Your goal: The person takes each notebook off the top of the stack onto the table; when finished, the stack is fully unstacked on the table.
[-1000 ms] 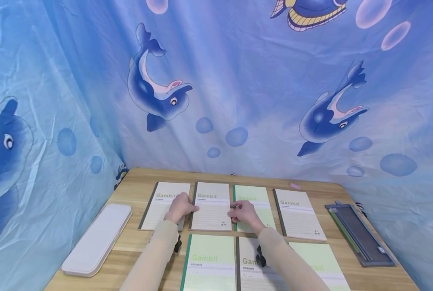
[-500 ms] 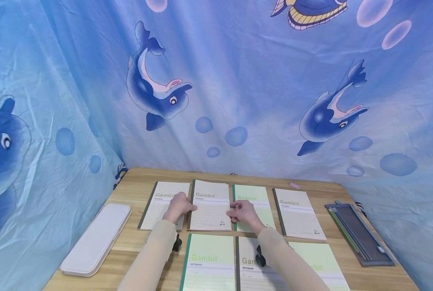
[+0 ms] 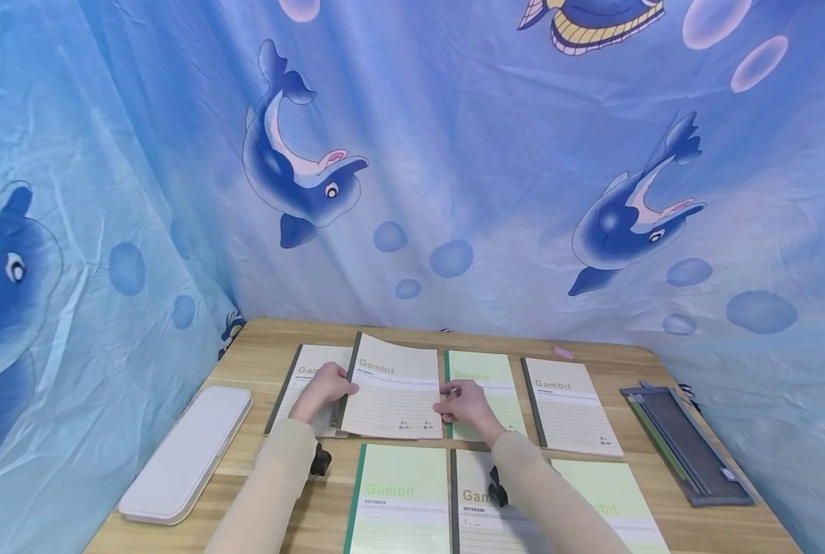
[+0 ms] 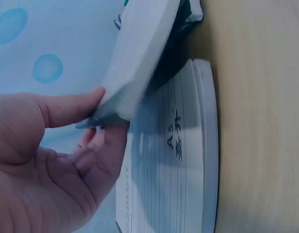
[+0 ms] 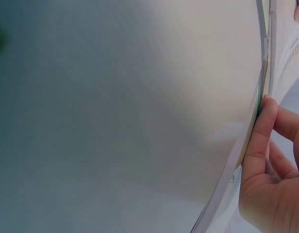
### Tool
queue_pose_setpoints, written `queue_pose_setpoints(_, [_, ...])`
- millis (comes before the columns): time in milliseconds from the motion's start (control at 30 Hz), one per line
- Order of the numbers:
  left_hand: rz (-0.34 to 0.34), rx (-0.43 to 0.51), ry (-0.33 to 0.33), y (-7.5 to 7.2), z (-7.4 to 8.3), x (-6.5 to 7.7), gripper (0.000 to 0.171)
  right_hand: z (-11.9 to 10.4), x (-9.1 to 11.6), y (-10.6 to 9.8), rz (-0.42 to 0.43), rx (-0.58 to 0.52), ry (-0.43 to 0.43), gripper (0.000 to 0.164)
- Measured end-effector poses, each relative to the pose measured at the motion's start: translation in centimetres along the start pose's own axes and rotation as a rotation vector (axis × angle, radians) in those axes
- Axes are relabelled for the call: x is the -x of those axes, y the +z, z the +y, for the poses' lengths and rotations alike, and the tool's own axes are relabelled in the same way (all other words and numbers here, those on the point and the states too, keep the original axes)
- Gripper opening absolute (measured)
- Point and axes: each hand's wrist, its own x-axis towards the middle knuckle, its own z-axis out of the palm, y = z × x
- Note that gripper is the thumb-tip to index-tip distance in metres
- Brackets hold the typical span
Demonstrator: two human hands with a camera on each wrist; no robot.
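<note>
In the head view my left hand [image 3: 324, 387] pinches the dark spine of a white Gambit notebook [image 3: 385, 388], which is raised and tilted at its left side. A second white notebook [image 3: 429, 428] shows beneath its right part. My right hand [image 3: 465, 402] has thumb and fingertips at that lower notebook's right edge, seemingly pinching it; the right wrist view shows the bent fingers [image 5: 258, 141] there. Another white notebook [image 3: 295, 385] lies left, partly covered by the hand and the raised notebook. In the left wrist view, the lifted notebook [image 4: 137, 58] hangs between thumb and fingers.
A green notebook [image 3: 482, 362] and a white one [image 3: 572, 408] lie to the right. Several more fill the front row, including a green one [image 3: 402, 500]. A white case [image 3: 187, 454] is at the left, a grey mesh pouch [image 3: 686, 446] at the right.
My left hand has moved left, drawing up and shifting the top white notebook so that it overlaps the left one and uncovers the notebook below. My right hand has stayed in place.
</note>
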Motion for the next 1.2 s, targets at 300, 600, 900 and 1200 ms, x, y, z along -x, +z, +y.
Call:
queue_pose_setpoints(300, [0.035,0.151,-0.058,-0.7,-0.9,0.3,0.03,-0.3,0.2,-0.1,-0.005,0.006,0.002,0.041])
queue_pose_setpoints(600, [0.03,0.232,-0.093,-3.0,-1.8,1.6,0.032,-0.3,0.3,-0.1,-0.011,-0.021,-0.014,0.04])
queue_pose_setpoints(900, [0.025,0.272,-0.055,-5.8,-3.1,5.1,0.036,-0.3,0.5,-0.3,-0.012,-0.026,0.001,0.042])
queue_pose_setpoints(1200, [0.016,0.276,-0.01,-7.7,-5.5,9.7,0.035,-0.3,0.3,-0.3,-0.015,-0.02,0.001,0.043])
